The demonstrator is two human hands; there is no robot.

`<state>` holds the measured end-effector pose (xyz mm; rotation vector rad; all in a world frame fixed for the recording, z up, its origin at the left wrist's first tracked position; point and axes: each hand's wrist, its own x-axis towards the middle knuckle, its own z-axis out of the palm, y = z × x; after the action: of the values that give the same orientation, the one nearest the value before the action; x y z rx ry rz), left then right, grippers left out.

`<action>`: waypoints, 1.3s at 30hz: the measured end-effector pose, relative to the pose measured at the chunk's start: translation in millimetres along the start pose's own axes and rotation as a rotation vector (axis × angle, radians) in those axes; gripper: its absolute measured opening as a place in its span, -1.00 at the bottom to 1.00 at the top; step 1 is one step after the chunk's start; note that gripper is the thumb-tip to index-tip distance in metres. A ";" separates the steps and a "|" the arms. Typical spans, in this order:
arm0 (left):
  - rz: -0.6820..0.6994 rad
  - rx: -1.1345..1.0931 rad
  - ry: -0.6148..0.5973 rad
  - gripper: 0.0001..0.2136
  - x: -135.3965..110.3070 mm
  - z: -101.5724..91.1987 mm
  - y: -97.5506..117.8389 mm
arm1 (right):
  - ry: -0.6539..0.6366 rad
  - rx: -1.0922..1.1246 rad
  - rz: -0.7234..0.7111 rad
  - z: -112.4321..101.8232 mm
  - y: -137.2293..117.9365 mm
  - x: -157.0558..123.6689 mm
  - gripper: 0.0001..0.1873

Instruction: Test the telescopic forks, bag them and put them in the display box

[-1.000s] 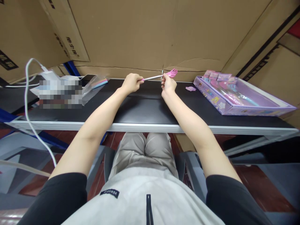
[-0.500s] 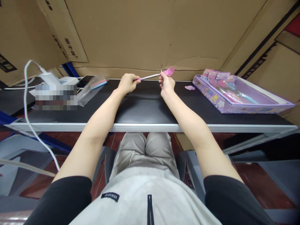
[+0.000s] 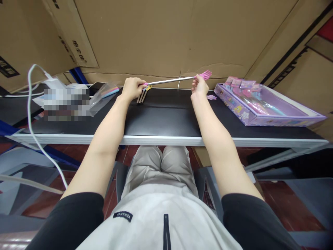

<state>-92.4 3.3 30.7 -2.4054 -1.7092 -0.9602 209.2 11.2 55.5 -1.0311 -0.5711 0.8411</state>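
A telescopic back scratcher with a pink claw-shaped head is stretched out level above the far part of the black table. My left hand is closed around its pink handle end. At the other end, my right hand grips it just below the claw, whose prongs stick out beyond the fingers. Several dark thin sticks with a yellow claw-like tip lie on the table beside my left hand, partly covered by it. A small pink-purple piece rests right of my right hand.
On the right stands a purple display box containing packaged pink and blue items. A clear plastic bag with coloured sticks lies left, near a white charger and its cable. Cardboard walls off the table's back.
My hands have moved apart, and the back scratcher's metal rod between them is longer. The dark sticks beside my left hand have come into view.
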 end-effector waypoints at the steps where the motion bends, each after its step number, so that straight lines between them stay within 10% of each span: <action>1: -0.024 0.013 -0.004 -0.65 -1.1 -2.3 -4.8 | 0.019 -0.007 -0.010 -4.8 -1.6 9.0 -0.61; 13: -0.150 0.061 -0.051 -0.62 -8.5 -15.5 -21.2 | 0.305 0.102 -0.013 -31.6 -14.5 25.0 -0.61; 24: -0.109 0.051 -0.109 -0.63 -4.5 -13.0 -14.7 | 0.245 0.025 -0.055 -32.3 -18.7 16.4 -0.66; 39: 0.063 -0.087 -0.114 -0.74 -12.1 19.5 56.5 | -0.140 -0.164 -0.003 9.3 22.4 -56.9 -0.63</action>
<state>-37.0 -21.8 26.5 -2.5998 -1.6476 -0.9254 162.5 -25.1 37.4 -1.1255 -0.7700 0.8794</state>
